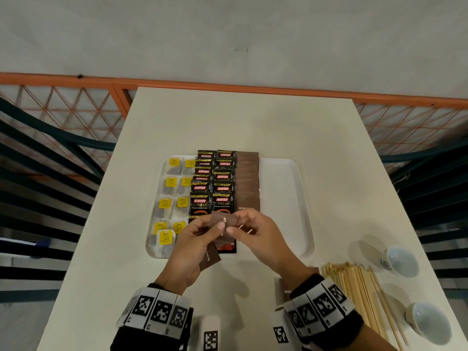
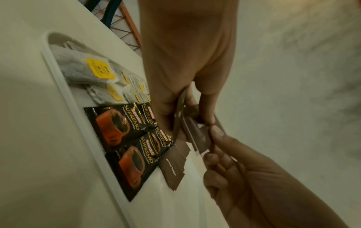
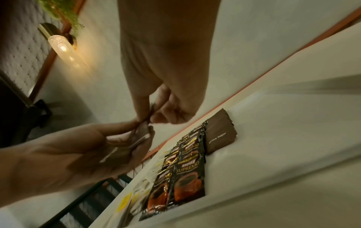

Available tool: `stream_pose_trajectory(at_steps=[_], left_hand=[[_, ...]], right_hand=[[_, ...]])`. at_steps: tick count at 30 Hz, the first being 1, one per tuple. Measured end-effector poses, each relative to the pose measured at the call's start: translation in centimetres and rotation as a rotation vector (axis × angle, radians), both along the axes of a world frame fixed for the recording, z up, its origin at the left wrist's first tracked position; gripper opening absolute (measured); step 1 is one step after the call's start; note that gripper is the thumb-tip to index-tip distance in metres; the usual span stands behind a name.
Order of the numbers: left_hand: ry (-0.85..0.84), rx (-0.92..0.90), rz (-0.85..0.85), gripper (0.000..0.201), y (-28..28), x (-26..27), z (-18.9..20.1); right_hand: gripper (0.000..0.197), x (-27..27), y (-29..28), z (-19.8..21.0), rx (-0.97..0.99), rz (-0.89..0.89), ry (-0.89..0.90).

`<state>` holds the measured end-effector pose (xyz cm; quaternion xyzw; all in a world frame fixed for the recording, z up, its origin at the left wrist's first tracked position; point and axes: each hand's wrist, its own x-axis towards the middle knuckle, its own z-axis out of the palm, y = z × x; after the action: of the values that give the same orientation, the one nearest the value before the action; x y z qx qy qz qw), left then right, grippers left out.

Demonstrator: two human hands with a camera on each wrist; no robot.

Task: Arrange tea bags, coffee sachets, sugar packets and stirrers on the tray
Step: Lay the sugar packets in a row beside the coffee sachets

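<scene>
A white tray (image 1: 286,188) lies on a cream table (image 1: 240,122). Tea bags (image 1: 172,198) with yellow tags fill its left side in two columns. Just to their right, black coffee sachets (image 1: 212,183) overlap in two columns. A column of brown sugar packets (image 1: 248,181) lies beside the sachets, overlapping likewise, its far end reaching past the tray's far rim. The right part of the tray shows bare surface.

Both hands are raised above the near edge of the tray. The left hand (image 1: 195,247) grips a small stack of brown sugar packets (image 1: 210,259), fingers curled round it, thumb on top. The right hand (image 1: 255,231) pinches the top packet (image 1: 225,220) of that stack between thumb and forefinger; the left wrist view shows the same pinch at the packet's edge.

Off the tray, near the right wrist, a bundle of wooden stirrers (image 1: 359,287) lies on the table. More brown packets (image 1: 285,290) lie just beside it, partly hidden by the wrist. Two white cups (image 1: 402,262) rest on their sides at the table's right edge.
</scene>
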<state>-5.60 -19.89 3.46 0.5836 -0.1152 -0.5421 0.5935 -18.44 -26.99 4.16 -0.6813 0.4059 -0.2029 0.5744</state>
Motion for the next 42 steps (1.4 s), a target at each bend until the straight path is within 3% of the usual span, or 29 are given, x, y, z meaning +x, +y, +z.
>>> stream_pose_trajectory(at_steps=[3,6,9,13,16,20,24,28,29,33,35,37,40,42], left_hand=[[0.019,0.037,0.053,0.006,0.2,-0.4,-0.1],[0.094,0.018,-0.002,0.028,0.5,-1.0,0.9],[0.115,-0.05,-0.09,0.037,0.9,-1.6,1.8],[0.067,-0.045,-0.1,0.03,1.5,-1.7,1.7],[-0.005,-0.017,-0.12,0.02,2.0,-1.5,1.4],[-0.163,0.013,-0.183,0.019,2.4,-0.9,1.0],[-0.262,0.043,-0.238,0.02,3.0,-0.8,0.6],[-0.258,0.1,-0.238,0.017,3.5,-1.0,0.1],[-0.248,0.13,-0.219,0.014,3.5,-0.9,-0.1],[-0.177,0.192,-0.092,0.01,4.0,0.2,-0.9],[-0.122,0.175,-0.055,0.011,4.2,0.8,-0.8],[-0.043,0.127,-0.05,0.016,4.5,1.3,-0.3],[0.09,0.046,-0.084,0.048,5.1,2.0,0.3],[0.086,0.037,-0.104,0.055,5.3,2.2,0.4]], right_hand=[[0.019,-0.6,1.0,-0.1,-0.323,-0.156,-0.051],[0.014,-1.0,1.9,-0.7,-0.55,-0.151,-0.022],[0.015,-1.4,2.3,-1.4,-0.645,-0.089,0.038],[0.024,-2.2,2.5,-1.3,-0.652,0.001,0.07],[0.03,-2.5,2.5,-1.0,-0.587,0.082,0.062],[0.015,-2.7,2.2,-0.7,-0.4,-0.097,-0.034],[0.023,-2.6,1.3,-1.4,-0.095,-0.059,0.082],[0.004,-2.7,0.2,-2.0,0.062,0.055,0.189],[0.011,-2.8,-0.1,-2.4,0.105,0.028,0.171],[0.018,-3.1,-2.4,-4.2,0.238,-0.323,0.143],[0.016,-2.9,-3.5,-4.9,0.272,-0.412,0.189],[0.016,-2.6,-4.2,-5.3,0.28,-0.447,0.23],[0.006,-2.0,-4.7,-5.4,0.265,-0.436,0.298],[0.008,-1.5,-4.7,-5.7,0.243,-0.428,0.321]])
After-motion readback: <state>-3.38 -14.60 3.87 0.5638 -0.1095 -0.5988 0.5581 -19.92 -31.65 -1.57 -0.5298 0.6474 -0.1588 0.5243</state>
